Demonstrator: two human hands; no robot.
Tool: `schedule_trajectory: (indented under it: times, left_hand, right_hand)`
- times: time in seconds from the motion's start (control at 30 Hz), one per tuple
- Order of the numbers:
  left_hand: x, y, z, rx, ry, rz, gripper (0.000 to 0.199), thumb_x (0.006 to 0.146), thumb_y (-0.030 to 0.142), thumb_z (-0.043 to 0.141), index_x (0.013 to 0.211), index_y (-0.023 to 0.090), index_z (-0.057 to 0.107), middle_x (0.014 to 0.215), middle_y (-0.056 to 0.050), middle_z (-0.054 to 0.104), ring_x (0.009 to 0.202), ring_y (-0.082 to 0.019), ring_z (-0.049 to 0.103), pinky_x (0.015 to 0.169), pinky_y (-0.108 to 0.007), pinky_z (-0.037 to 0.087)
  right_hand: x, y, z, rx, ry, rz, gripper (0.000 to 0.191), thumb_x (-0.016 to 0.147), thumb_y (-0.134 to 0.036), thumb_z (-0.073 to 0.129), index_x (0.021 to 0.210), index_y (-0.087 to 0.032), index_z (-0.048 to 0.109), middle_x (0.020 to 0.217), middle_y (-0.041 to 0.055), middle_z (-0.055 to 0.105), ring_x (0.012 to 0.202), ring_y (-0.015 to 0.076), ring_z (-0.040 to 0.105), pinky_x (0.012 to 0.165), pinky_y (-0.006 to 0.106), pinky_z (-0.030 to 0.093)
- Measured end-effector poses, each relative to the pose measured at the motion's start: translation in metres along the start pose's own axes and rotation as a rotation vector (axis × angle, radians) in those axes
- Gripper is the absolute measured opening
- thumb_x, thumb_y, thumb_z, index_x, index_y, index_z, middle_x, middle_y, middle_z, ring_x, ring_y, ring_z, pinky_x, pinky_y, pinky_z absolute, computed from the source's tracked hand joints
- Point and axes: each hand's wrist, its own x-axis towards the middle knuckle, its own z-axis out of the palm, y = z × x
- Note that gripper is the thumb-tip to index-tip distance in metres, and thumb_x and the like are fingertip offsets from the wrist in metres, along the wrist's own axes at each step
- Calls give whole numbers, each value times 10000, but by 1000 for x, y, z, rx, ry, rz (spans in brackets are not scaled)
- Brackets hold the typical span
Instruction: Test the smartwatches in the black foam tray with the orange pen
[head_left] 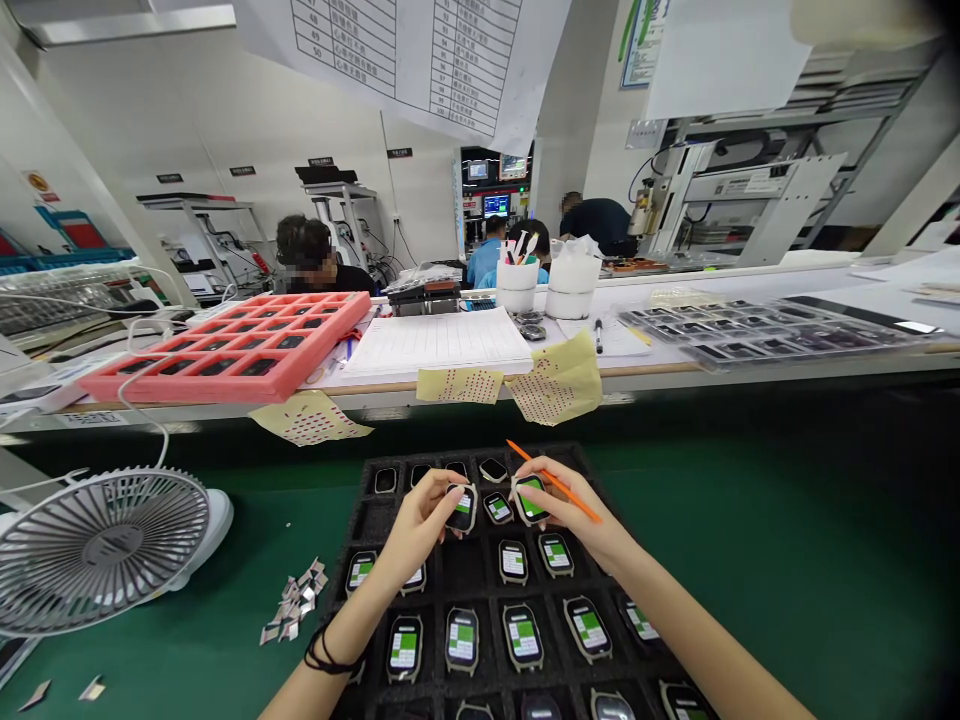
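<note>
Above a black foam tray (469, 575) of watch faces, my left hand (427, 515) grips a watch face (463, 508) by its edges, thumb on its screen. Another lit watch face (531, 498) is held by my right hand (566, 500), which also has an orange stick (551, 478) lying across its fingers. Between the hands, a watch face (499, 507) rests in its compartment. Lower rows hold several watch faces with green and white screens, such as one watch face (523, 636). One compartment below my left hand holds no watch.
A grey fan (112, 545) stands at the left on the green mat (247, 560), near small scraps (296, 600). On the shelf above are a pink foam tray (285, 375), papers (442, 340), white cups (517, 285) and clear trays (757, 335). People sit beyond.
</note>
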Motion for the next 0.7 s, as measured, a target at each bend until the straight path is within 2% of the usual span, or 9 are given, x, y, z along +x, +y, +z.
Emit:
schedule_trajectory:
  times: [0.1, 0.27, 0.33, 0.43, 0.57, 0.7]
  left_hand:
    - [0, -1, 0, -3, -6, 1, 382, 844, 535, 545, 977, 177, 565, 776, -2, 564, 540, -85, 487, 419, -169, 354]
    - [0, -1, -1, -35, -17, 17, 386, 826, 514, 587, 1018, 183, 538, 823, -11, 572, 577, -94, 503, 423, -174, 363]
    - [-1, 0, -1, -56, -44, 35, 436, 766, 437, 692, 1076, 199, 499, 905, -24, 594, 678, -116, 553, 494, -183, 423]
    - [-4, 2, -1, -34, -77, 91, 537, 716, 281, 758, 1150, 227, 447, 1050, -46, 600, 864, -158, 602, 647, -220, 486]
    - [-14, 8, 4, 185, -61, 233, 408, 743, 191, 716, 1090, 228, 505, 1055, -42, 615, 909, -175, 612, 741, -271, 497]
    - [-22, 14, 9, 389, -73, 346, 397, 699, 177, 755, 1039, 226, 557, 983, -26, 644, 823, -172, 608, 684, -267, 491]
  right_hand:
    - [-1, -3, 0, -3, -8, 0, 275, 768, -453, 684, 907, -230, 605, 809, -1, 529, 671, 134, 497, 546, 236, 465]
    - [-2, -6, -1, 59, -122, -55, 372, 715, -363, 760, 1009, -241, 569, 865, -5, 567, 754, 149, 559, 671, 271, 478]
    - [-2, -4, -1, 56, -137, -55, 387, 714, -358, 767, 1021, -237, 565, 864, -5, 564, 764, 149, 563, 671, 265, 473]
    - [-1, 0, 0, 55, -144, -48, 351, 775, -418, 705, 1046, -237, 575, 801, -20, 511, 662, 117, 515, 558, 224, 423]
    - [-4, 1, 6, 18, -131, -44, 352, 861, -512, 561, 1087, -244, 588, 735, -36, 449, 515, 84, 406, 447, 217, 295]
    - [-12, -4, 13, -31, -156, -36, 346, 873, -501, 545, 1118, -261, 593, 756, -34, 473, 516, 87, 383, 504, 239, 343]
